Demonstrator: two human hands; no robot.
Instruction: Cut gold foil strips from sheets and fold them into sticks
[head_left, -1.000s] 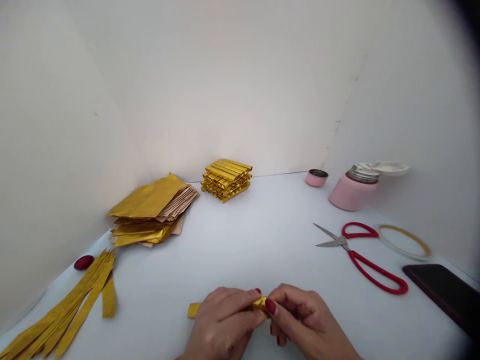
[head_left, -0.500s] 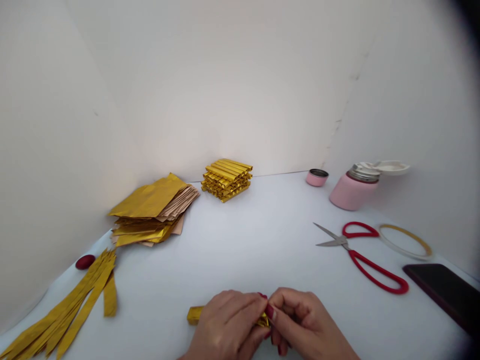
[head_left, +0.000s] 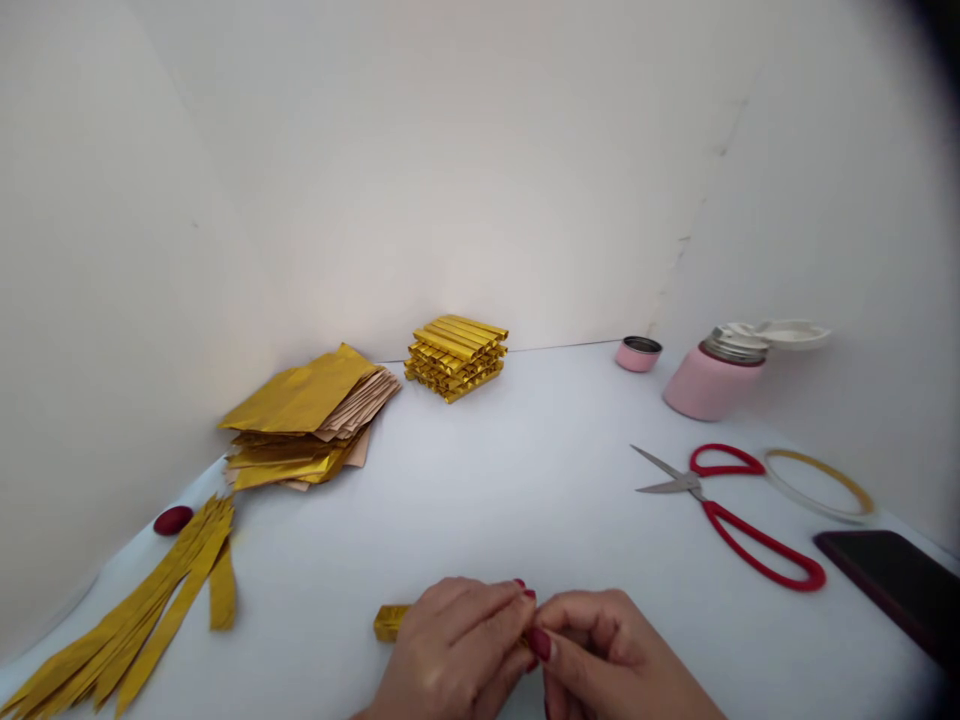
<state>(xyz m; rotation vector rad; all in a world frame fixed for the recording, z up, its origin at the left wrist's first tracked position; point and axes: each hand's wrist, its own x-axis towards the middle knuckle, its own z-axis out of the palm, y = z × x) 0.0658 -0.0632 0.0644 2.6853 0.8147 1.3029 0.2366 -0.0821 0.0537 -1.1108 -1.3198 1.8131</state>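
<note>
A gold foil stick point(head_left: 389, 623) pokes out to the left from under my left hand point(head_left: 457, 650), whose fingers are wrapped over it near the table's front edge. My right hand point(head_left: 611, 655) pinches at the stick's right end, its thumb and forefinger pressed against my left fingertips. That end is mostly hidden by my fingers. Behind, a crisscross stack of folded gold sticks point(head_left: 456, 355) stands near the back wall. A pile of gold and tan paper point(head_left: 304, 395) lies at the left, with cut gold strips point(head_left: 161, 590) in front of it.
Open scissors with red handles point(head_left: 694, 484) lie at the right, beside a tape ring point(head_left: 825, 480) and a dark phone point(head_left: 885, 575). A pink bottle point(head_left: 712, 385) with its lid up and a pink cap point(head_left: 638, 355) stand behind. A dark red oval object point(head_left: 173, 521) is far left.
My right fingers have closed in over the stick's right end, which showed gold before and is now mostly covered. The view has shifted slightly.
</note>
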